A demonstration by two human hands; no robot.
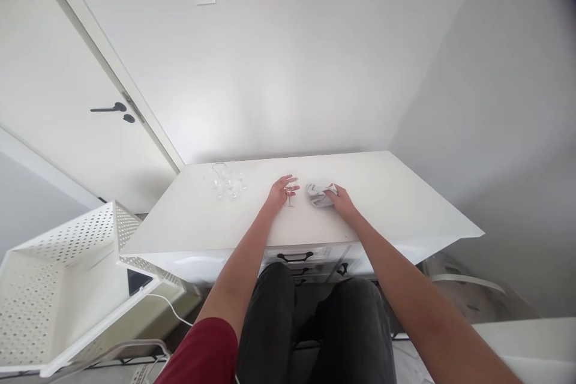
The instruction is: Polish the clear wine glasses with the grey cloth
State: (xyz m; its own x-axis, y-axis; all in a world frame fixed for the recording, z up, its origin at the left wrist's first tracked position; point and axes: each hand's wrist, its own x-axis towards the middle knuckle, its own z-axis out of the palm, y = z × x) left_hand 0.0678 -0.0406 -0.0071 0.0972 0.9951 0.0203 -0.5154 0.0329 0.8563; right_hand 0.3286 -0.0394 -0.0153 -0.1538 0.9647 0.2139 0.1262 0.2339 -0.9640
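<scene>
I sit at a white desk [396,204]. My left hand [282,191] rests near the desk's middle with its fingers curled round a small clear stemmed glass [290,195] that stands upright. My right hand [341,198] lies just to the right of it, its fingers closed on a crumpled grey cloth [318,193] lying on the desk. Several more clear glasses [227,181] stand grouped at the back left of the desk, apart from both hands.
Drawers with black handles [294,257] sit under the desk above my knees. A white perforated cart [67,276] stands at the left, with a white cable beside it. A door with a black handle [110,109] is at the far left. Walls close the back and right.
</scene>
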